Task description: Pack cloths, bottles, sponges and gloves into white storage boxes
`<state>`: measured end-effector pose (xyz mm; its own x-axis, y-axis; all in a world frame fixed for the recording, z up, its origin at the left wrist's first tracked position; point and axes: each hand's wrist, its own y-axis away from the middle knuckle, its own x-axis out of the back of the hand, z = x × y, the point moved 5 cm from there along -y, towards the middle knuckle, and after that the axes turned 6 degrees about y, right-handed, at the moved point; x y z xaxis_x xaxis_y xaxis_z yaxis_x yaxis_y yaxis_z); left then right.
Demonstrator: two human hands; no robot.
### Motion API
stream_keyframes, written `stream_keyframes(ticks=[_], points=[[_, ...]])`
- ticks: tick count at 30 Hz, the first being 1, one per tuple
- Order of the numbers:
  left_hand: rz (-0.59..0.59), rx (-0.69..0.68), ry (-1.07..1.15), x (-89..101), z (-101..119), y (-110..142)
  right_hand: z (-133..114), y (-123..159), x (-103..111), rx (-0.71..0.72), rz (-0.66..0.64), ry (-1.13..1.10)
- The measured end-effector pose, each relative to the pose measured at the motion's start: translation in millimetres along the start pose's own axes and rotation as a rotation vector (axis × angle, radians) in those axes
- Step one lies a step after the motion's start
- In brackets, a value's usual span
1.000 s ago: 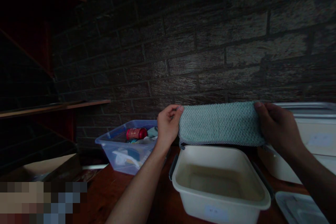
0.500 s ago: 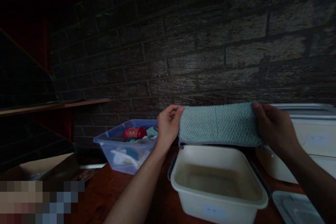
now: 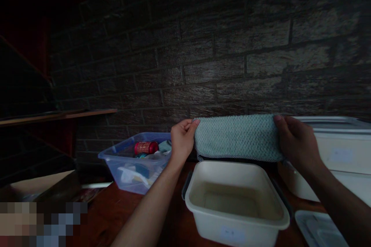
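Observation:
A folded pale green cloth with a textured face and a dark checked edge is stretched level between my two hands. My left hand pinches its upper left corner between thumb and fingers. At the upper right corner my right hand grips it the same way, thumb in front. Below and nearer to me stands a cream plastic box, open at the top, with a label on its front and dark clips at its sides. The cloth hangs just above and behind the box's far rim.
A clear bluish bin holding a red can and cloths stands left. Stacked cream boxes stand right, with a pale lid in front. A cardboard box sits lower left, below a wooden shelf. A dark brick wall rises behind.
The whole view shifts slightly, so the boxes, bin and hands appear a little further left. Both hands keep their hold on the cloth, which stays stretched.

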<state>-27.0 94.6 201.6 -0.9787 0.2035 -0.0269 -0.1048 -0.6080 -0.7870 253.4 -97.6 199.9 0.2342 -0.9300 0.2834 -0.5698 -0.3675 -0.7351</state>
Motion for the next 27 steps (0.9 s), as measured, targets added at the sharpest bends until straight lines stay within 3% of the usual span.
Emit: stream_keyframes(ticks=[6,12,23,27], points=[[0.051,-0.087,-0.079,-0.2,9.5,0.6,-0.1,2.0,-5.2,0.06,0.012,-0.09],[0.083,-0.161,-0.314,2.3,20.5,6.6,-0.1,4.3,-11.7,0.092,-0.014,-0.15],[-0.056,-0.17,-0.509,-0.7,17.0,5.4,16.2,-4.6,-9.9,0.093,-0.042,0.015],[-0.118,-0.132,-0.499,-2.5,9.5,3.9,27.6,-7.3,-18.3,0.07,-0.134,0.073]])
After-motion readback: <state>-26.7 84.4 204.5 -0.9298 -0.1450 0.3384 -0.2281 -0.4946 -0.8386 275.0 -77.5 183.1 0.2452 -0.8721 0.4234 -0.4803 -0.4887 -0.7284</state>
